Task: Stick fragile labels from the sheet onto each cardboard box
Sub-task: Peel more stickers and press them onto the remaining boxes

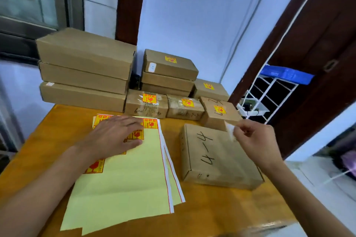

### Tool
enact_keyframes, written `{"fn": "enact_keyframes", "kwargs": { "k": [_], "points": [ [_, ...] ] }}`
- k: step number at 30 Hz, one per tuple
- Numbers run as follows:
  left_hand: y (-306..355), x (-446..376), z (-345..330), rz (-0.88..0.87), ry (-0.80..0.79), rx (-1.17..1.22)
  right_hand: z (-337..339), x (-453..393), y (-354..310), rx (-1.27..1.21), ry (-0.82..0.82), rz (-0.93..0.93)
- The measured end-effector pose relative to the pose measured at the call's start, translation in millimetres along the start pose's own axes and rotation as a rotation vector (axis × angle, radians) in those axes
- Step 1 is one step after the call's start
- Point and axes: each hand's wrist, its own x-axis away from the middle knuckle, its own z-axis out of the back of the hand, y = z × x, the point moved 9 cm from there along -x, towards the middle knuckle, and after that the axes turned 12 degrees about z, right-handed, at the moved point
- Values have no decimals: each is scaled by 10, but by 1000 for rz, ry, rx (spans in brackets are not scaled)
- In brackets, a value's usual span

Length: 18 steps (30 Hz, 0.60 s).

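My right hand point(256, 140) is up over the far right corner of the flat box point(219, 157), fingertips pinching a small pale slip point(230, 130); it shows only a whitish side to me and it is blurred, so I take it for a peeled label seen from the back but cannot be sure. My left hand point(115, 136) lies flat with fingers straight, pressing down on the label sheet point(125, 175), covering a few of the red-and-yellow fragile stickers point(151, 123) left along its upper edge and left side. Most of that yellow backing is bare. At least one more sheet pokes out underneath on the right.

The flat box sits on the wooden table point(221, 211) just right of the sheets, its top marked "4-4" in black pen and carrying no sticker.

Behind it, a row of small boxes point(146, 105) each shows a fragile sticker on top, as do two boxes in the stack point(169, 65) farther back. At the back left, three large plain boxes point(84, 67) are piled against the wall.
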Motion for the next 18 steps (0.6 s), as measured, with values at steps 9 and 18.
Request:
{"fn": "enact_keyframes", "kwargs": {
  "k": [9, 18],
  "points": [
    [136, 135, 54, -84, 271, -24, -230, 517, -200, 524, -57, 306],
    [-6, 129, -65, -22, 239, 34, -544, 487, -385, 574, -115, 241]
  ]
}}
